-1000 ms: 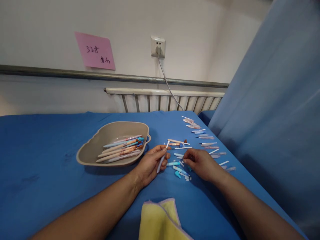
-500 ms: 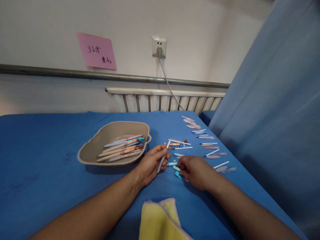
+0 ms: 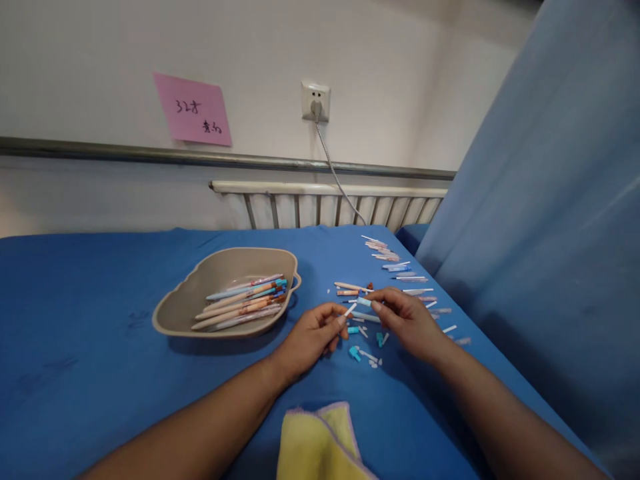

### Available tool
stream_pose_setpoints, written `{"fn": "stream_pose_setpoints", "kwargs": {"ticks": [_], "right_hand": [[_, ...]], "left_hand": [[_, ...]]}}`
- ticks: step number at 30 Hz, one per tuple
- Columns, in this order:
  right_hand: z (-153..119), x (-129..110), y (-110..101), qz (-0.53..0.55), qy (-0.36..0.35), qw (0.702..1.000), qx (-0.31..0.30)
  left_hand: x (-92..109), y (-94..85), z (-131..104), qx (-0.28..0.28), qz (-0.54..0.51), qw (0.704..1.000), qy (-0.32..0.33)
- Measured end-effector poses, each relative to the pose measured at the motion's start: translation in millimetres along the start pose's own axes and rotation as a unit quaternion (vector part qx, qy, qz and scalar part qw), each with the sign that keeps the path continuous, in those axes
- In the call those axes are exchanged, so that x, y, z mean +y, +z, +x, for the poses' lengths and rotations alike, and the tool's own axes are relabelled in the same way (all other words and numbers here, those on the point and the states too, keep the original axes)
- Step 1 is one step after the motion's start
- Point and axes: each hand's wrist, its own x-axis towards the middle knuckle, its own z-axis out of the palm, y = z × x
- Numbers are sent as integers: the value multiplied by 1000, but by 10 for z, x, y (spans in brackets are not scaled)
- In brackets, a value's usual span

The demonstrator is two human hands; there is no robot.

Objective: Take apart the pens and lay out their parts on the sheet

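Observation:
My left hand [image 3: 315,333] is closed, pinching a pen barrel mostly hidden by the fingers; a white stick like a refill [image 3: 351,309] juts out of its upper end. Close beside it, my right hand [image 3: 407,321] grips a short light-blue pen barrel piece [image 3: 364,302] between thumb and fingers. The two parts are near each other; whether they touch I cannot tell. Under the hands lie a pale blue barrel [image 3: 367,317], a turquoise tube [image 3: 353,329], turquoise clip pieces [image 3: 355,353] and small whitish bits [image 3: 373,363]. A beige barrel [image 3: 350,287] and an orange piece [image 3: 347,293] lie behind.
A taupe basin [image 3: 173,313] with several pens [image 3: 245,310] stands to the left. Sorted pen parts [image 3: 383,250] run along the right edge of the blue sheet [image 3: 100,387]. A yellow cloth [image 3: 313,443] lies in front. A blue curtain [image 3: 545,233] hangs at right.
My right hand has lifted the light-blue piece from the sheet and brought it up beside the pen part in my left hand. Turquoise pieces and whitish bits are now uncovered below.

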Motion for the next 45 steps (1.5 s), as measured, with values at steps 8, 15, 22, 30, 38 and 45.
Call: {"fn": "stream_pose_setpoints", "kwargs": {"ticks": [8, 15, 22, 30, 38, 45], "right_hand": [[20, -6, -87, -75, -21, 997, -2], [7, -44, -132, -119, -44, 992, -15], [-28, -84, -7, -153, -66, 984, -57], [-76, -110, 70, -122, -45, 988, -78], [-61, -71, 27, -126, -50, 984, -112], [-51, -39, 35, -111, -33, 987, -108]], "left_hand": [[-3, 19, -50, 4, 102, 995, 22], [75, 36, -82, 7, 180, 982, 62], [96, 100, -143, 3, 244, 964, 109], [68, 98, -176, 19, 206, 971, 119], [59, 93, -178, 25, 197, 974, 107], [13, 77, -124, -12, 171, 982, 75]]}}
